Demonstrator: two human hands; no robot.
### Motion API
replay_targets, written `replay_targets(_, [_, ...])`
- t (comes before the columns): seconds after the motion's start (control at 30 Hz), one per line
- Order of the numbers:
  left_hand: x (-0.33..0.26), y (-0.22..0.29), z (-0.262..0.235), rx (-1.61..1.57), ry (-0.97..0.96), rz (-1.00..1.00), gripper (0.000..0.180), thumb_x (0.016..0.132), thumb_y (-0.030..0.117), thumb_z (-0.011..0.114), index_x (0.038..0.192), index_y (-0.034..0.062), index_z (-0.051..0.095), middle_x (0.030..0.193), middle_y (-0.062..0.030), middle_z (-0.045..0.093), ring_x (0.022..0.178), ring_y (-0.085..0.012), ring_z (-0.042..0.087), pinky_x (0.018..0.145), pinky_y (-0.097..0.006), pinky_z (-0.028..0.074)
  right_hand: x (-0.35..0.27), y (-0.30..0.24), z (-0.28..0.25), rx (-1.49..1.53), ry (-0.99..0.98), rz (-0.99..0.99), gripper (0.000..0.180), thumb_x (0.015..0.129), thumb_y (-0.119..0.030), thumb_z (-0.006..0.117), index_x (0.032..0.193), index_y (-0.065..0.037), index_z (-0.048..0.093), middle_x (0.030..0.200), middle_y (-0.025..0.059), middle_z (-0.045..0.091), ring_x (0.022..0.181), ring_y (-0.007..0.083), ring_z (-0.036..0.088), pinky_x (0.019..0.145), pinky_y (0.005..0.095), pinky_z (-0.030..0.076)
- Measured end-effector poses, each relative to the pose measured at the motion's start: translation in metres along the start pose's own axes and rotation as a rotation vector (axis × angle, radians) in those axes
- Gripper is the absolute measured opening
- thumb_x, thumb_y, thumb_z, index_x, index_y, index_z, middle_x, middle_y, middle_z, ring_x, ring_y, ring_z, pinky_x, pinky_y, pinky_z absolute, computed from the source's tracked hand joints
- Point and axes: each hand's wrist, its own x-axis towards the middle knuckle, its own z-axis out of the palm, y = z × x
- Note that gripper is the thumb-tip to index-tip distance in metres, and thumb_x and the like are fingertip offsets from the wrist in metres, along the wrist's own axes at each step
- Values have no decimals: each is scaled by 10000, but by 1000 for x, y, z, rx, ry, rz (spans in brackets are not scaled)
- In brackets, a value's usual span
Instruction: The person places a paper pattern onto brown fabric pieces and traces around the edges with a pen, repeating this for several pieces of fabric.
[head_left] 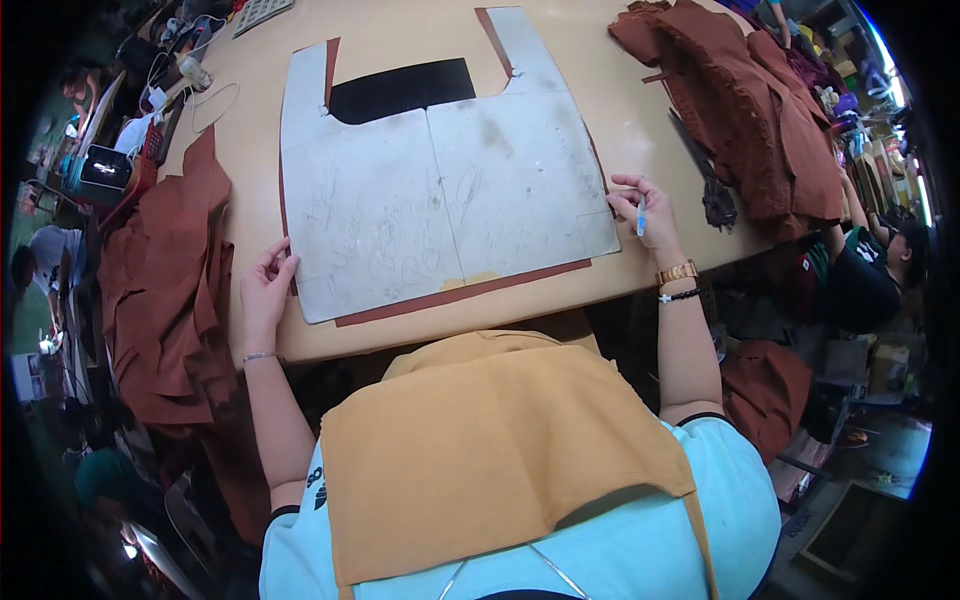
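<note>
A large pale grey pattern board (450, 190) with two strap-like arms lies flat on the table, its surface smudged and covered in faint scribbles. Rust-brown fabric (470, 292) peeks out beneath it along the sides and the near edge. At the board's lower left edge, my left hand (266, 292) has its thumb and fingers closed on the rim. My right hand (652, 222) is at the right edge, fingertips against the board, with a pen (641, 216) with a blue section held in the curled fingers. A black piece (405, 92) shows within the board's neck opening.
Rust-brown fabric is heaped at the left (165, 290) and at the far right (750, 120). Dark scissors (715, 195) lie beside the right heap. A red basket (140, 175) and cables stand far left. The table (640, 120) ends just before my body. Other people work on both sides.
</note>
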Motion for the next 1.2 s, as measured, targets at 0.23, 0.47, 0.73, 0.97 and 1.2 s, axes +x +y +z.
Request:
replay_targets(0.23, [-2,7,5,-27,11,16,412,957,124,726,1345,0,662,790,72,552,654,-24,485,569,-211,409,6,18,-8,-27,-35,-28,406,919,-56,758,1289,35,616,974,75,725,842,111,674,741,235,555])
replay_targets(0.47, [-13,29,8,-43,23,-39,392,931,118,753,1303,7,696,817,95,510,698,-15,449,625,-190,416,13,23,-17,-133,-28,-35,413,939,-56,743,1315,37,603,968,66,729,830,95,655,738,225,535])
replay_targets(0.73, [-15,38,7,33,39,-14,387,922,121,765,1289,15,707,807,106,498,691,-11,427,637,-184,402,16,33,-25,-199,-1,-34,365,944,-73,750,1280,18,642,902,33,731,753,61,620,678,208,494])
replay_targets(0.97, [-16,33,5,33,31,-30,384,937,114,750,1301,3,696,805,97,507,692,-9,451,636,-192,416,12,28,-23,-186,14,-56,361,942,-71,751,1269,31,638,936,42,729,795,75,639,700,216,512])
replay_targets(1.2, [-8,23,4,-51,-15,-64,414,966,99,716,1356,-16,642,810,86,517,652,-27,473,570,-214,425,-5,2,-12,-100,-58,-61,352,938,-67,742,1256,36,634,1003,74,726,855,113,684,735,229,555])
